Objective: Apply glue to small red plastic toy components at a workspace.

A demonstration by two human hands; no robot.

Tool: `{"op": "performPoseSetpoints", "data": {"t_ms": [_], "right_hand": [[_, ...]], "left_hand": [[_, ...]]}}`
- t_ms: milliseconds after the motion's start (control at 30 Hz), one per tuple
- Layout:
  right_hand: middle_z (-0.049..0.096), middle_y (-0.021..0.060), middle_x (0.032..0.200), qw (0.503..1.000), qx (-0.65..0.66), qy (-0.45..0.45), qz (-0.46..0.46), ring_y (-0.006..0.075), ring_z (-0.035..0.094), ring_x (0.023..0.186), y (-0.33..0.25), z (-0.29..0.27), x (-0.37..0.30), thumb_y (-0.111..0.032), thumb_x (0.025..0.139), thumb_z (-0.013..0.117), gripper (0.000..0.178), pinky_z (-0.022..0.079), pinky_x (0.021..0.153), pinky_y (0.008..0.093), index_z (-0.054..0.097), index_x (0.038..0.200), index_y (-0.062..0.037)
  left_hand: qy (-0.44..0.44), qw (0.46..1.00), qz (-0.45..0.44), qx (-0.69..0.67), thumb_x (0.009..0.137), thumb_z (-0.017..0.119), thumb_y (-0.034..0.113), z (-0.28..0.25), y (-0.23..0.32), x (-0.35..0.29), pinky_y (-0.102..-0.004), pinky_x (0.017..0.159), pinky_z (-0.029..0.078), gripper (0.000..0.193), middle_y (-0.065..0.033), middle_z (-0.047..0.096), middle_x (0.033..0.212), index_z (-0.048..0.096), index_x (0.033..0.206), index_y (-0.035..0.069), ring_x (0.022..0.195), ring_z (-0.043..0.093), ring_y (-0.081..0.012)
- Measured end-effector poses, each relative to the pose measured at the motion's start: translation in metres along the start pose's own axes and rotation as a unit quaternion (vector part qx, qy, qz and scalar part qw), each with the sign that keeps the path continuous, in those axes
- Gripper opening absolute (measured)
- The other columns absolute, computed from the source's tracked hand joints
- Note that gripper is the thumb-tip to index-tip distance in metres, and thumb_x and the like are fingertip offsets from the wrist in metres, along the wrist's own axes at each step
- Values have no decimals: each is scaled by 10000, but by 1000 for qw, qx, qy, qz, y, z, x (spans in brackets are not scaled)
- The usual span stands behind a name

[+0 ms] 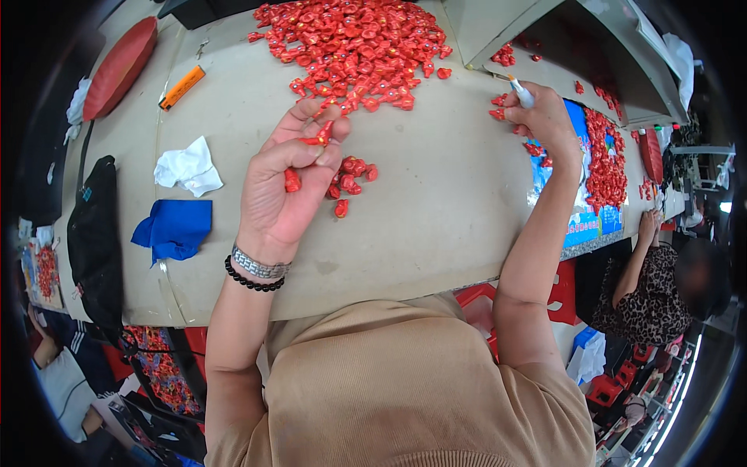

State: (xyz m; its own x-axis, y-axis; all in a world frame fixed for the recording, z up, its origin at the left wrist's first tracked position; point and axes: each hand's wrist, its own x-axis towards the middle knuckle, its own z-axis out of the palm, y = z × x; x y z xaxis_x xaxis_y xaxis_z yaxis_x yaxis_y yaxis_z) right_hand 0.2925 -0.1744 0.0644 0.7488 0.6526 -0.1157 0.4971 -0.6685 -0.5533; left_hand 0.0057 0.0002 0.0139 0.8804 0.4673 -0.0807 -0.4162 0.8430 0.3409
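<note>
My left hand (289, 167) is raised over the table, palm up, its thumb and fingers pinching a small red moulded piece (320, 137) with yellow spots. Another red piece (292, 180) rests against the palm. Just beside that hand lies a little cluster of similar red pieces (352, 173). Off to the right, my right hand (545, 121) is closed around a white pen-shaped tool (521, 94) with a thin tip. Red pieces (498, 114) show by its fingertips; whether the fingers touch them I cannot tell.
A large heap of red pieces (358, 47) covers the table's far middle. On the left lie an orange-handled cutter (182, 87), white tissue (188, 166), a blue cloth (175, 229) and a red tray (120, 66). A grey box-like shelf (537, 23) stands far right. A co-worker (650, 288) sits at right.
</note>
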Motion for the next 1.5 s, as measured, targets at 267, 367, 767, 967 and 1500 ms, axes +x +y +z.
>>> {"op": "performPoseSetpoints", "data": {"t_ms": [267, 367, 767, 967, 1500], "right_hand": [[621, 46, 654, 996, -78, 46, -6, 85, 508, 517, -13, -6, -14, -70, 792, 670, 208, 414, 483, 262, 690, 998, -57], [618, 49, 653, 989, -76, 122, -23, 100, 532, 555, -17, 2, -13, -110, 792, 703, 202, 430, 509, 280, 693, 990, -71], [576, -1, 921, 908, 352, -166, -157, 84, 544, 788, -82, 81, -48, -5, 757, 632, 373, 462, 691, 249, 552, 1111, -88], [574, 37, 1039, 872, 416, -212, -146, 104, 546, 843, -84, 82, -52, 33, 743, 581, 413, 450, 777, 269, 493, 1130, -83], [546, 74, 1109, 851, 454, -139, -226, 164, 639, 883, -76, 91, -47, -28, 868, 599, 305, 500, 641, 262, 504, 1157, -21]], "left_hand": [[54, 996, -35, -61, 870, 529, -35, -8, 1, 1, -230, 543, 424, 253, -186, 588, 1159, 551, 1122, -15, 927, 645, -220], [51, 998, -31, -27, 887, 533, -1, 1, 0, 2, -214, 521, 409, 234, -166, 607, 1140, 555, 1120, -12, 827, 620, -180], [-16, 998, -32, 59, 981, 495, 298, -2, -9, -3, -172, 434, 327, 289, -98, 617, 1039, 561, 1143, 68, 615, 433, -79], [-16, 994, -34, 98, 922, 595, 344, -6, -10, -2, -185, 393, 279, 313, -45, 635, 920, 550, 1117, 103, 549, 435, -61], [-12, 991, -16, 135, 972, 511, 257, 5, -8, -5, -174, 389, 314, 320, -54, 554, 880, 527, 1172, 7, 660, 456, -86]]}}
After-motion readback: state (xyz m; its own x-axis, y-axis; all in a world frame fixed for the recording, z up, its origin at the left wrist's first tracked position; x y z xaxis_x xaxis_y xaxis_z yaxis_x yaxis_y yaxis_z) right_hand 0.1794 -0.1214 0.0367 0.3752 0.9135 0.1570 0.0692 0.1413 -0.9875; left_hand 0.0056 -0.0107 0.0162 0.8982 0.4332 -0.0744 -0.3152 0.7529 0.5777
